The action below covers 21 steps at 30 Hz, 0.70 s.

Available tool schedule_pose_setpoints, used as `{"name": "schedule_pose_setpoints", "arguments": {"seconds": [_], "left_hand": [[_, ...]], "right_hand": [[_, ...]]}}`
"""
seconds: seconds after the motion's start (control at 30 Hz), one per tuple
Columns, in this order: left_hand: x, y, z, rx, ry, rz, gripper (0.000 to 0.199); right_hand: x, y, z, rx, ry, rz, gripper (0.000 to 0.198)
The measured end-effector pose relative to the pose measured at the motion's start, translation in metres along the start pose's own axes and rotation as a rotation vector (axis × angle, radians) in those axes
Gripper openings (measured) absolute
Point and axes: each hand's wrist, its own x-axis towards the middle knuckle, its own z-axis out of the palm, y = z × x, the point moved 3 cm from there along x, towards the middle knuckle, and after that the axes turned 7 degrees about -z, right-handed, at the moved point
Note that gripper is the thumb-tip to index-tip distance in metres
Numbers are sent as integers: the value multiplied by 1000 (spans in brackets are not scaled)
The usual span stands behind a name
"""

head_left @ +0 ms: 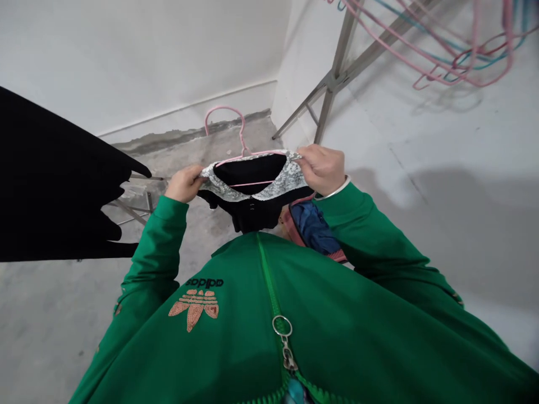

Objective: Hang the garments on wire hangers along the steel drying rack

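A black garment [256, 216] with a white lace collar [272, 189] hangs stretched out in front of me. Inside its neck opening is a pink hanger [243, 137], whose hook points up and away from me. My left hand [185, 183] pinches the left end of the collar between thumb and fingers. At the opposite end, my right hand [322, 168] is closed on the lace near the shoulder. The lower part of the garment drops out of sight behind my green jacket.
Black cloth [54, 191] hangs at the left. Pink and blue hangers [455, 62] dangle at the upper right beside a metal rack leg [332, 81]. On the floor behind my right forearm lies a blue and red bag-like item [315, 227]. White walls [168, 50] meet in a corner ahead.
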Motion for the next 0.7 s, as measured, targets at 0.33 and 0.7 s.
{"name": "schedule_pose_setpoints", "arguments": {"seconds": [0.33,0.7], "left_hand": [[-15,28,-44,92,364,60,24],[-22,-31,-83,104,275,140,26]], "right_hand": [[-7,64,-1,9,-170,-101,43],[10,-47,3,979,-725,-7,43]]}}
